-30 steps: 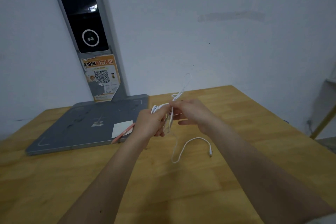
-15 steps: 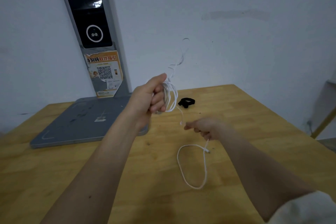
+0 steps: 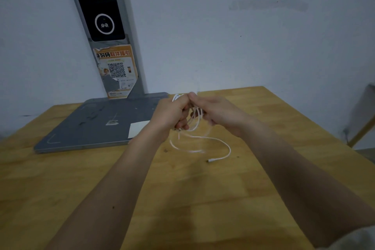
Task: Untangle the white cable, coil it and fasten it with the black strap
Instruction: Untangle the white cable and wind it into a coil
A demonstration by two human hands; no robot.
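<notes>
Over the wooden table (image 3: 203, 199), both hands grip thin looped white cable (image 3: 215, 139)

Both forearms are bare; a pale sleeve (image 3: 357, 238) edge covers the right arm above its elbow, nearest the camera.

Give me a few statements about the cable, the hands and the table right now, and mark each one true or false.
1. Both hands hold the white cable. True: the left hand and right hand grip its loops.
2. The cable's free end lies on the wooden table. True: the plug rests there.
3. The cable is fully coiled. False: a loose tail still trails over the table.
4. The grey base plate lies to the right of the hands. False: it lies to their left.
</notes>
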